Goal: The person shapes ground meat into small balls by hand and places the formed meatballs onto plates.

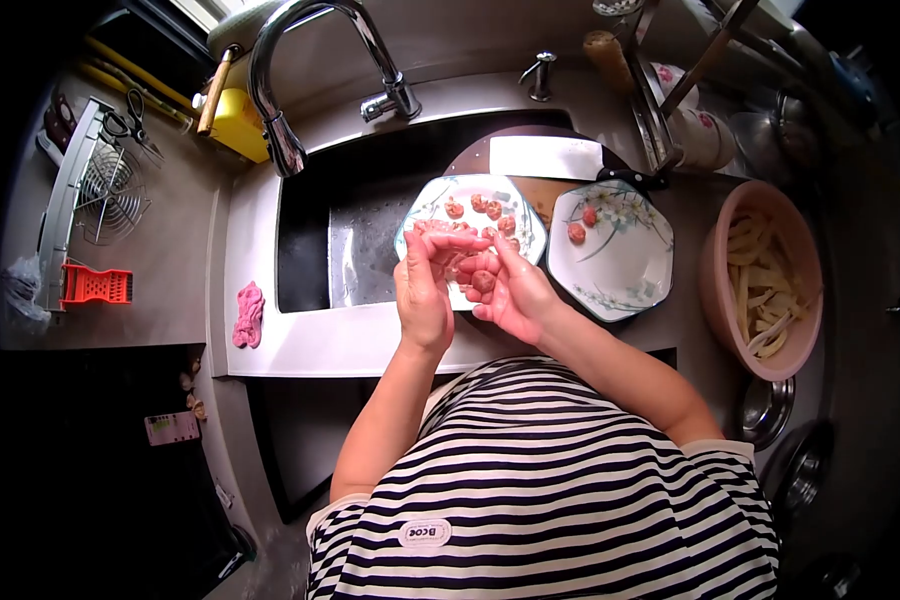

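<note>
Above the left patterned plate [427, 196], both hands come together. A raw meatball [483, 281] rests on the curled fingers of my right hand [520, 297], which is turned palm up. My left hand [425, 300] is cupped beside it, fingers stretched toward the right hand and apparently holding nothing. Several small meatballs [455, 208] and some pinkish minced meat [440, 227] lie on that plate, partly hidden by my hands. On the right patterned plate [620, 262] sit two meatballs [576, 233].
Behind the plates, a cleaver [547, 158] lies on a round board [480, 150]. The sink [355, 265] and tap [395, 100] are at left. A pink basin [818, 320] with pale cut strips stands right. A pink cloth [249, 315] lies on the counter edge.
</note>
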{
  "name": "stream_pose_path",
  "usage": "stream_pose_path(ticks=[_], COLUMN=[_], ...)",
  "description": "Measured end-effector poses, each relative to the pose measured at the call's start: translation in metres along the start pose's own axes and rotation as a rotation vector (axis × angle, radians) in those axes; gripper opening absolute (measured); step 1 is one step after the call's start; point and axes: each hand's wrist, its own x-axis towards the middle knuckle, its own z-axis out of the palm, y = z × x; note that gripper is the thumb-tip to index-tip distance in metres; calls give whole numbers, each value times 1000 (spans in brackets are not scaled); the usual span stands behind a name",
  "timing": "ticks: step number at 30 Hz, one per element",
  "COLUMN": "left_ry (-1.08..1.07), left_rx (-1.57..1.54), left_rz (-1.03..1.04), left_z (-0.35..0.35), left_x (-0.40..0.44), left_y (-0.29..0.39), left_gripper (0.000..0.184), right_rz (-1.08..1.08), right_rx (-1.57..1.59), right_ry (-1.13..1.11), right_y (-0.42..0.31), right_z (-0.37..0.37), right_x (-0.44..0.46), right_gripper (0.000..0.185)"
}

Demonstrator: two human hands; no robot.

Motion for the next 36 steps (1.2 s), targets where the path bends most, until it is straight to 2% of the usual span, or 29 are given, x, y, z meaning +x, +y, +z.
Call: stream_pose_path(ticks=[1,4,5,6,8,9,10,11,13,15,18,20,21,22,24,26,28,30,31,32,33,34,35,36], left_ry=[50,261,247,271,123,275,210,180,51,70,27,-17,-84,-64,-40,16,111,142,142,157,156,157,176,186], left_rx=[-16,-113,-181,-284,-573,-556,-566,-580,-657,-545,-321,-143,-102,-102,66,52,-37,-26,-39,-32,-8,18,28,35], left_rz=[4,-122,-181,-297,-573,-669,-732,-728,-687,-565,-333,-146,-155,-184,-3,36,-9,-29,-21,-33,-25,-18,-29,-38], left_z=[-6,-16,-25,-28,-34,-7,-10,-17,-34,-33,-13,2,0,4,6,-3,-9,-14,-17,-22,-27,-31,-33,-33], left_x=[2,4,4,3,0,-1,-2,-1,1,-1,-5,-6,-8,-11,-8,-4,-3,-4,-4,-5,-5,-5,-5,-4], left_y=[-3,-11,-20,-26,-31,-8,-15,-22,-38,-38,-23,-17,-14,-9,-4,-7,-6,-4,-3,-5,-6,-8,-10,-11], left_gripper=[52,46,42,39,41,43,42,42,44,46,55,61,66,65,61,55,42,36,29,27,26,25,22,22], right_rz=[-27,-176,-259,-339,-507,-568,-631,-685,-652,-678,-515,-245,-154,-65,35,57,-20,-156,-324,-440,-647,-706,-698,-693], right_rx=[-43,-165,-232,-298,-438,-534,-629,-663,-628,-573,-329,-125,-21,83,48,49,-2,-103,-245,-406,-722,-947,-1170,-1297], right_ry=[-11,-86,-109,-133,-251,-245,-241,-207,-143,-80,109,135,110,86,78,-27,12,15,162,270,318,352,491,538], right_y=[2,-1,-2,-1,3,0,-6,-11,-15,-13,-6,2,4,7,5,4,-8,-32,-45,-59,-73,-86,-99,-108], right_z=[-6,1,14,21,19,23,29,34,26,18,12,0,1,2,-1,-15,-9,-21,-24,-34,-49,-84,-81,-88], right_x=[4,-2,-8,-11,-10,-14,-21,-26,-22,-15,-8,0,-1,-1,-1,-1,-9,-12,-15,-16,-15,-7,-19,-25], right_gripper=[52,52,53,53,48,47,46,44,48,43,41,43,45,47,45,38,33,35,35,37,35,32,21,18])
